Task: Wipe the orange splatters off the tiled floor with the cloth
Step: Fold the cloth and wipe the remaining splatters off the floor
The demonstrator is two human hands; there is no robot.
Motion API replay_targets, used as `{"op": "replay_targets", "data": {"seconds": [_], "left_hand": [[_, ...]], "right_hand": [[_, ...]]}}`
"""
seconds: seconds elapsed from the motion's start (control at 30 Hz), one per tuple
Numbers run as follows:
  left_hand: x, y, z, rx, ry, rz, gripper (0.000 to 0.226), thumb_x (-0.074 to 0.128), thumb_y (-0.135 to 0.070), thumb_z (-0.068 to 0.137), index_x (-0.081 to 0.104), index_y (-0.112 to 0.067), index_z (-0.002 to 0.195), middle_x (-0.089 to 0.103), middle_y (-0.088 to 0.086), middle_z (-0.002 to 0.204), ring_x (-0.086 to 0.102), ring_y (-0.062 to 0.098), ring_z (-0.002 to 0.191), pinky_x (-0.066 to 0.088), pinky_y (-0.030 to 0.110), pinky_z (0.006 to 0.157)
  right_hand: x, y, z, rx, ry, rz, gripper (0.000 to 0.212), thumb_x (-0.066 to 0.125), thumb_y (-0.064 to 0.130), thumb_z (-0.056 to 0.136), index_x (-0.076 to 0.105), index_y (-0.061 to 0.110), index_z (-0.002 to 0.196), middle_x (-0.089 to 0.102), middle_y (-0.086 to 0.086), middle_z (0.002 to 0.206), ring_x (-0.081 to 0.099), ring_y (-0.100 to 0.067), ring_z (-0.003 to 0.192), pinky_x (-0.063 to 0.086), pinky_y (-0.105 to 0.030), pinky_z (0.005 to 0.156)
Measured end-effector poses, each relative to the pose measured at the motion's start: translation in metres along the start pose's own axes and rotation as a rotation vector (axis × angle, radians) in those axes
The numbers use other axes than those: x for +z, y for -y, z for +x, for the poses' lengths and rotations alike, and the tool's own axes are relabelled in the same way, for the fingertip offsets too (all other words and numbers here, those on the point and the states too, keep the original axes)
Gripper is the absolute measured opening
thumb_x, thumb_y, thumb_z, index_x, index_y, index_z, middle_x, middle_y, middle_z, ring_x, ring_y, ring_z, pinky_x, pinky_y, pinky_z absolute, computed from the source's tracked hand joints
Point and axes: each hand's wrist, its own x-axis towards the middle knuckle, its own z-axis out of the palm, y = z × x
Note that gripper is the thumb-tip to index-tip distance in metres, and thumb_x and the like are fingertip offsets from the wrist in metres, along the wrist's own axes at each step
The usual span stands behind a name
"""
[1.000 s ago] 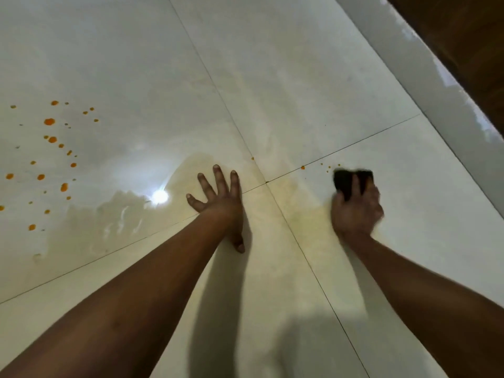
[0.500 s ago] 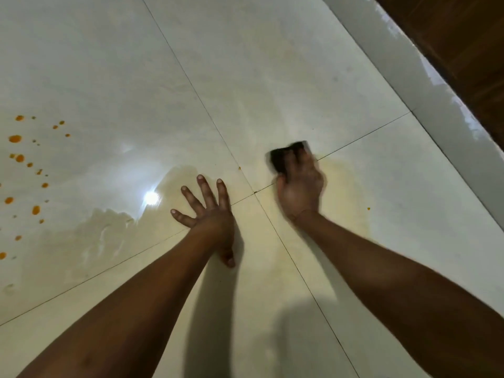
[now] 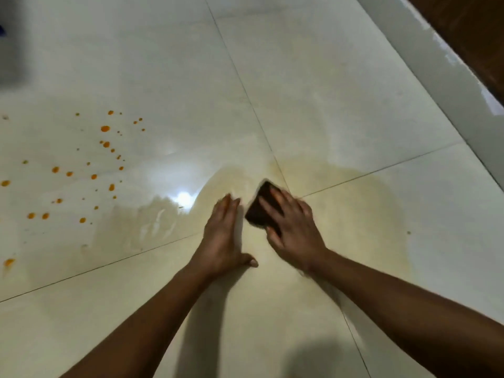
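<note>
Since half a sec ago the R hand (image 3: pixel 293 230) has swept the cloth (image 3: pixel 260 205) left and nearer, across the grout crossing (image 3: pixel 291 192), so it now sits just beside the L hand (image 3: pixel 222 233), whose fingers were spread then and lie together now. Head view: cloth is dark, blurred, flat on the tiled floor (image 3: pixel 341 91) just left of the crossing. R hand grips it w/ fingers draped over the top and thumb at its near edge, pressing it down. L hand is flat on the floor, palm down, fingers straight, thumb stuck out to the right, holding nothing. Yellowish wet smear (image 3: pixel 368 203) spreads around both hands and out to the right. Orange splatters (image 3: pixel 105 144) dot the tile well to the left, unwiped, apart from the cloth. Bright glare spot (image 3: pixel 183 199) lies between splatters and L hand. Pale skirting (image 3: pixel 436 77) runs along the far right, w/ brown wood (image 3: pixel 469 31) beyond it.
</note>
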Motion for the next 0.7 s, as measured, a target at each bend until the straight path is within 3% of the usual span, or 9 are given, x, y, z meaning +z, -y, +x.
{"op": "replay_targets", "data": {"seconds": [0.07, 0.13, 0.23, 0.33, 0.4, 0.47, 0.53, 0.63, 0.7], "left_hand": [[-0.007, 0.026, -0.039, -0.055, -0.06, -0.007, 0.14, 0.081, -0.07, 0.051, 0.002, -0.02, 0.155, -0.007, 0.0, 0.163, -0.009, 0.016, 0.148, 0.002, 0.035, 0.119], [-0.012, 0.053, -0.073, -0.119, -0.063, 0.149, 0.142, 0.073, -0.08, 0.048, 0.004, -0.018, 0.155, -0.005, 0.002, 0.163, -0.008, 0.018, 0.149, 0.001, 0.038, 0.12], [-0.017, 0.088, -0.096, -0.124, -0.036, 0.342, 0.14, 0.065, -0.086, 0.047, 0.013, -0.014, 0.155, 0.004, 0.005, 0.163, 0.002, 0.023, 0.15, 0.003, 0.043, 0.119], [-0.028, 0.107, -0.109, -0.119, -0.071, 0.4, 0.123, 0.068, -0.082, 0.047, 0.037, -0.012, 0.144, 0.038, 0.01, 0.152, 0.03, 0.028, 0.141, 0.016, 0.047, 0.113], [-0.039, 0.113, -0.129, -0.152, -0.071, 0.374, 0.105, 0.075, -0.073, 0.05, 0.047, -0.017, 0.135, 0.048, 0.008, 0.141, 0.038, 0.027, 0.133, 0.026, 0.051, 0.109], [-0.053, 0.117, -0.161, -0.189, -0.069, 0.402, 0.093, 0.077, -0.068, 0.056, 0.051, -0.021, 0.132, 0.049, 0.006, 0.139, 0.04, 0.026, 0.131, 0.027, 0.052, 0.109], [-0.071, 0.129, -0.193, -0.238, -0.053, 0.441, 0.087, 0.078, -0.065, 0.06, 0.055, -0.022, 0.132, 0.049, 0.005, 0.141, 0.042, 0.028, 0.133, 0.027, 0.053, 0.11], [-0.096, 0.162, -0.219, -0.289, -0.039, 0.502, 0.091, 0.08, -0.06, 0.06, 0.053, -0.02, 0.136, 0.045, 0.008, 0.147, 0.04, 0.031, 0.136, 0.029, 0.053, 0.109], [-0.101, 0.185, -0.22, -0.307, -0.032, 0.504, 0.1, 0.081, -0.06, 0.06, 0.044, -0.019, 0.144, 0.035, 0.008, 0.154, 0.032, 0.032, 0.141, 0.027, 0.051, 0.11]], "right_hand": [[-0.003, -0.021, -0.033, -0.066, 0.004, 0.015, 0.066, 0.044, 0.043, 0.087, 0.029, 0.032, 0.15, 0.023, -0.005, 0.159, 0.02, -0.025, 0.145, 0.024, -0.049, 0.112], [-0.008, -0.023, 0.006, 0.085, -0.034, 0.018, 0.066, 0.044, 0.043, 0.084, 0.035, 0.029, 0.148, 0.028, -0.008, 0.157, 0.025, -0.027, 0.143, 0.029, -0.051, 0.108], [0.001, 0.062, 0.097, 0.18, -0.096, 0.057, 0.065, 0.047, 0.044, 0.081, 0.042, 0.027, 0.143, 0.033, -0.009, 0.154, 0.029, -0.029, 0.14, 0.031, -0.05, 0.106], [0.031, 0.156, 0.067, -0.197, -0.022, 0.086, 0.063, 0.046, 0.043, 0.085, 0.039, 0.028, 0.146, 0.029, -0.007, 0.157, 0.024, -0.026, 0.143, 0.022, -0.047, 0.113], [0.035, 0.151, -0.001, -0.398, 0.104, 0.071, 0.066, 0.044, 0.046, 0.087, 0.03, 0.03, 0.15, 0.022, -0.006, 0.16, 0.017, -0.024, 0.147, 0.016, -0.045, 0.116], [0.021, 0.114, -0.035, -0.464, 0.172, 0.072, 0.068, 0.044, 0.046, 0.087, 0.026, 0.032, 0.151, 0.021, -0.006, 0.16, 0.018, -0.025, 0.147, 0.018, -0.046, 0.116], [0.016, 0.091, -0.007, -0.373, 0.148, 0.041, 0.068, 0.044, 0.045, 0.085, 0.029, 0.032, 0.15, 0.024, -0.007, 0.159, 0.023, -0.028, 0.145, 0.02, -0.046, 0.113], [0.018, 0.139, 0.079, -0.089, 0.047, 0.052, 0.066, 0.042, 0.043, 0.084, 0.034, 0.029, 0.148, 0.026, -0.008, 0.157, 0.022, -0.029, 0.144, 0.021, -0.049, 0.11], [0.028, 0.192, 0.1, -0.131, 0.033, 0.069, 0.066, 0.042, 0.043, 0.082, 0.038, 0.027, 0.146, 0.028, -0.009, 0.157, 0.022, -0.029, 0.144, 0.021, -0.049, 0.109]]}}
